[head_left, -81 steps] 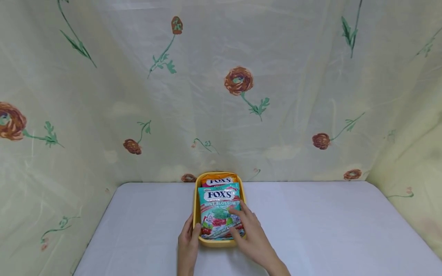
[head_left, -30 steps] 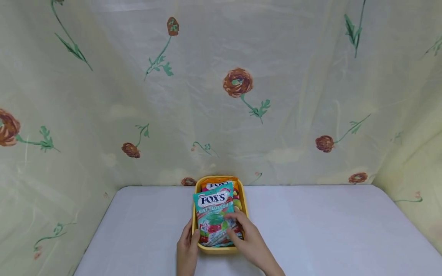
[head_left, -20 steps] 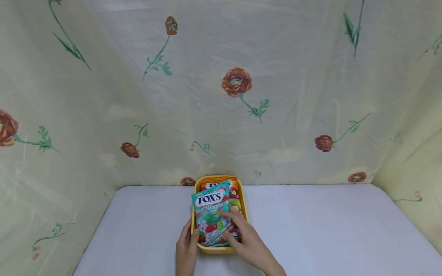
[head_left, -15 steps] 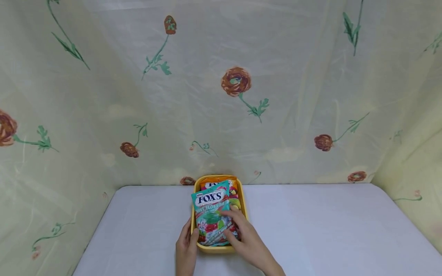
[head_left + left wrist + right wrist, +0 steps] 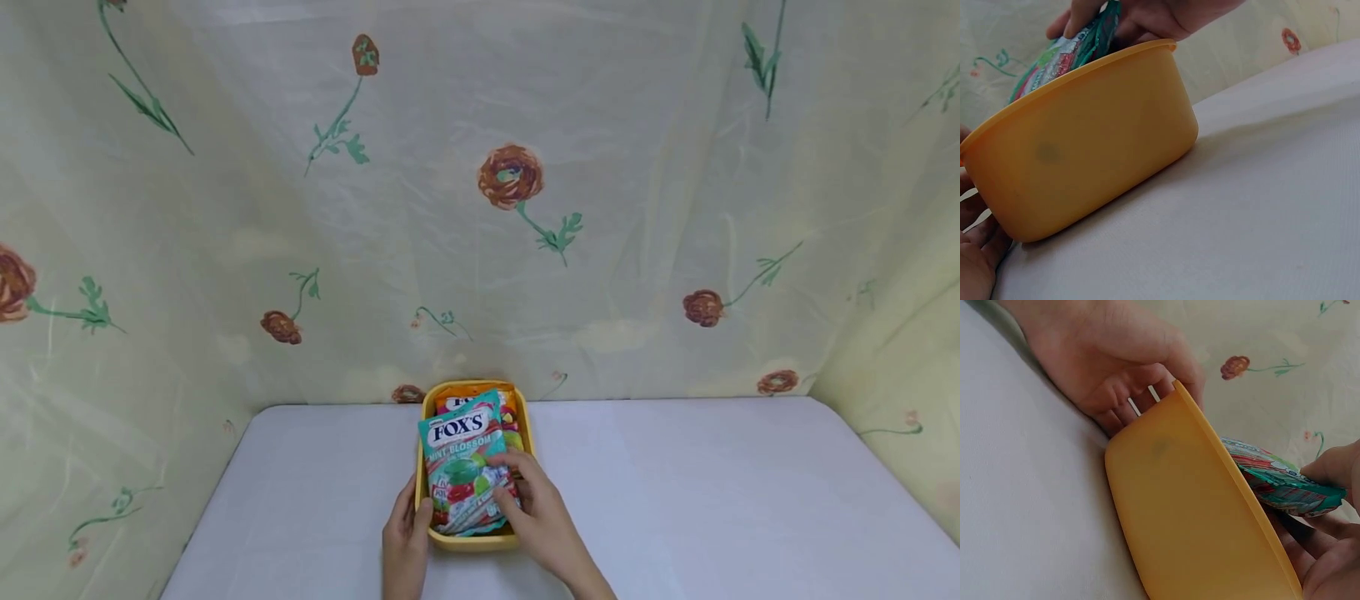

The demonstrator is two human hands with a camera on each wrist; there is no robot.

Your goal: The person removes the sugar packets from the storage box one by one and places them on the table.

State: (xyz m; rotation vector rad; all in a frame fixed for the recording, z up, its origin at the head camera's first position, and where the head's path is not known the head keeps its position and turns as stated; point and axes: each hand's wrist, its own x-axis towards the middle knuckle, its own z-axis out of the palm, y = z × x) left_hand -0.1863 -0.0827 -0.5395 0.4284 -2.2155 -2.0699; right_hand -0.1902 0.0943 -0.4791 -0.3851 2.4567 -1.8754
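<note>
A yellow plastic tub [image 5: 474,544] stands on the table with two candy bags in it. The teal Fox's Mint Blossom candy bag [image 5: 459,454] lies on top, its upper end leaning left. Behind it shows part of an orange Fox's candy bag [image 5: 512,417]. My left hand [image 5: 407,533] holds the tub's left side, thumb at the rim and fingers along the outer wall. My right hand [image 5: 542,517] pinches the teal bag's lower right side, thumb on top and other fingers under it. In the right wrist view the teal bag [image 5: 1285,481] rises above the rim.
A white-covered table [image 5: 675,492] spreads to both sides of the tub. Behind it hangs a pale curtain [image 5: 615,208] with printed red flowers, close to the tub's far end. More curtain closes off the left and right sides.
The teal bag has turned, its top swinging left, and more of the orange bag shows. Lately it has lifted slightly with my right hand. My left hand stays on the tub.
</note>
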